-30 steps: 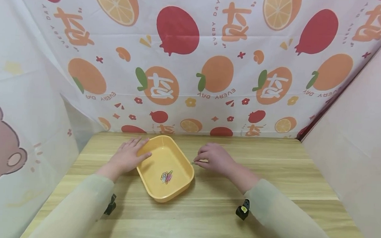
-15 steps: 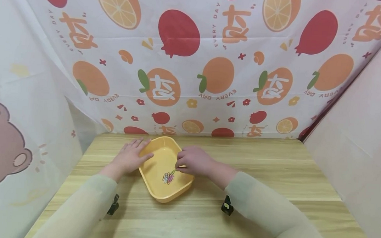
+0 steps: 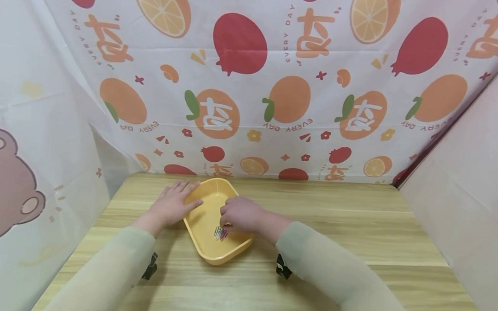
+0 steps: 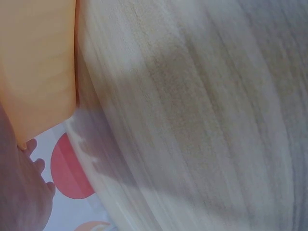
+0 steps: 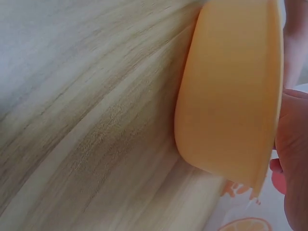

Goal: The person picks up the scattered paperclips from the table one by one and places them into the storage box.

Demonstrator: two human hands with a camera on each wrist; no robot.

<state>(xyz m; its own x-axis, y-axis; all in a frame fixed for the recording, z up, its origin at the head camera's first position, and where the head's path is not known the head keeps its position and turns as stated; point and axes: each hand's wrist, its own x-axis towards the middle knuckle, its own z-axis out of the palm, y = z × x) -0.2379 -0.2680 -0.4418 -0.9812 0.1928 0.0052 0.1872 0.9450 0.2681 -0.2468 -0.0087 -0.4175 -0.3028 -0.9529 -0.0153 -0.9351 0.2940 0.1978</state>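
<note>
A yellow plastic tray (image 3: 203,254) sits at an angle on the wooden table. My left hand (image 3: 172,206) rests on its left rim, fingers fairly straight and spread, thumb reaching over the inside. In the left wrist view, part of that hand (image 4: 24,187) shows by the tray's wall (image 4: 41,62). My right hand (image 3: 243,214) is over the tray's right side, fingers curled downward, pinching a small paper clip that is mostly hidden by the fingertips. Just below them, a small heap of coloured paper clips (image 3: 219,233) lies on the tray floor. The right wrist view shows the tray's outer side (image 5: 226,91).
The wooden table (image 3: 334,215) extends around the tray. A fruit-printed cloth (image 3: 251,95) hangs behind its far edge. Pale cloth walls stand on the left (image 3: 65,166) and on the right (image 3: 473,184).
My right hand has moved left, from outside the tray's right rim to over the clip heap, carrying a paper clip. The left hand stays on the rim.
</note>
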